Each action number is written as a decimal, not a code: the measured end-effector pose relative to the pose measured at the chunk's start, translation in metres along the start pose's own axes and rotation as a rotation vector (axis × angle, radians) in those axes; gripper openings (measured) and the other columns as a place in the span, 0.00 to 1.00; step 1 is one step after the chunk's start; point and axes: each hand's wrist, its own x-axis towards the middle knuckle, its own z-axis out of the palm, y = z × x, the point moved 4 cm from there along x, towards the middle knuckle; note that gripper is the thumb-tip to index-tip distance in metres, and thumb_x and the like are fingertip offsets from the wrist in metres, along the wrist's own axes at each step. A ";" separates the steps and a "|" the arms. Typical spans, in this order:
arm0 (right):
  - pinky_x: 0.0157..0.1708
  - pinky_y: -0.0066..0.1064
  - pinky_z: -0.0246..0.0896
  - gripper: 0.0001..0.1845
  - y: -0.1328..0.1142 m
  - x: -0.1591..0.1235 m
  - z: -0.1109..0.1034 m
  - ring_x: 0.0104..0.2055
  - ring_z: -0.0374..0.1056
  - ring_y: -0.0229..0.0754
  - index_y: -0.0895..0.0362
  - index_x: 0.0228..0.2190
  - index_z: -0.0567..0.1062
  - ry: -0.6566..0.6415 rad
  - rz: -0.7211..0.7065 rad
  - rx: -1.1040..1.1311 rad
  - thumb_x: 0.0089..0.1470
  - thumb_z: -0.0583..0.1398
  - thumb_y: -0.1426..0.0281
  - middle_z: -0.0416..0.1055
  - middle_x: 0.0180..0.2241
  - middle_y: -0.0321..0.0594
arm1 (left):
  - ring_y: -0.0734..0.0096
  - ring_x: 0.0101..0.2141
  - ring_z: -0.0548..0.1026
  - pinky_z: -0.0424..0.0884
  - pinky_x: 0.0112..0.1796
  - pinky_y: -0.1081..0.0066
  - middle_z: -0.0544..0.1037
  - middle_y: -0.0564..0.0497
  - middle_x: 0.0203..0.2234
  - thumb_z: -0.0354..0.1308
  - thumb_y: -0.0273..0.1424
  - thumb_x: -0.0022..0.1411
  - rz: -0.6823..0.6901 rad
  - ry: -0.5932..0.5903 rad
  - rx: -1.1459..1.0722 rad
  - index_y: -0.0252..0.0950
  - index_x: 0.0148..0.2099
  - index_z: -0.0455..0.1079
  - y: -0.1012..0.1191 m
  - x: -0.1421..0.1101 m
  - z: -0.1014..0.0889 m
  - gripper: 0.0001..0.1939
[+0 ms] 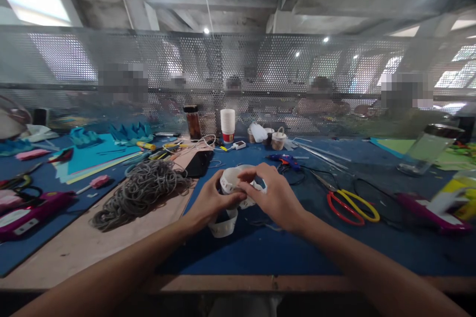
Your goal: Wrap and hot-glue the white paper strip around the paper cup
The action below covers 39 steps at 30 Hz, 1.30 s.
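Your left grip [211, 197] holds the white cup-like piece [228, 181]; your right grip [277, 193], arched from the right, pinches it.

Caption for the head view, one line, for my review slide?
Left hand and right hand hold a white lettered piece over a blue mat, grey cord left, scissors right.

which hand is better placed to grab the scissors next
Probably the right hand: the metal scissors with red and yellow handles lie to its right, farther from the left hand; both hands touch a round white papery piece.
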 end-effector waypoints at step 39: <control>0.52 0.44 0.56 0.12 -0.006 0.004 -0.006 0.51 0.64 0.48 0.53 0.47 0.71 -0.150 -0.144 -0.116 0.60 0.61 0.71 0.74 0.47 0.41 | 0.66 0.32 0.73 0.69 0.32 0.70 0.77 0.50 0.34 0.69 0.42 0.45 -0.033 -0.047 -0.033 0.34 0.48 0.69 -0.001 -0.002 0.000 0.29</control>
